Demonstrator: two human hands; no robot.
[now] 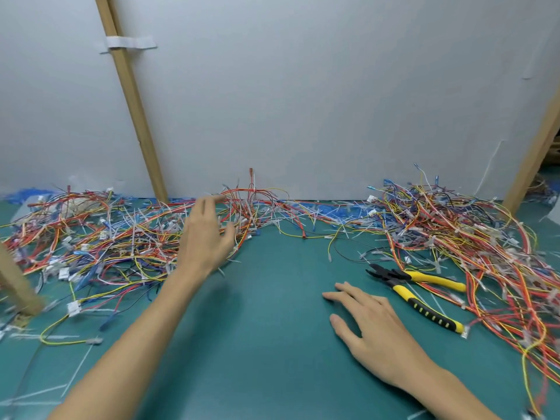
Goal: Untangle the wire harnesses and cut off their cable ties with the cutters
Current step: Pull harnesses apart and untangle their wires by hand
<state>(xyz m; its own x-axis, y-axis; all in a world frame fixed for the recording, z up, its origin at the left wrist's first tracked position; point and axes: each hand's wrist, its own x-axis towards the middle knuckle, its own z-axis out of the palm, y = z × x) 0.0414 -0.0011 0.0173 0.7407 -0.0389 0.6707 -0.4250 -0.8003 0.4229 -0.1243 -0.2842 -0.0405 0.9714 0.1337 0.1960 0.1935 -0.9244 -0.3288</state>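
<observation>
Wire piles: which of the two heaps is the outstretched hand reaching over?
The left pile. The left hand hovers open over its right edge, while the right pile lies beyond the cutters, away from either hand.

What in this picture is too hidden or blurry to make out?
- Left hand, head view: motion-blurred; whether its fingers touch the left wire pile is unclear.
- Right wire pile: cut off by the right edge.
- Cable ties: too small to count.
- Cutters: blade tips too small to judge.
</observation>
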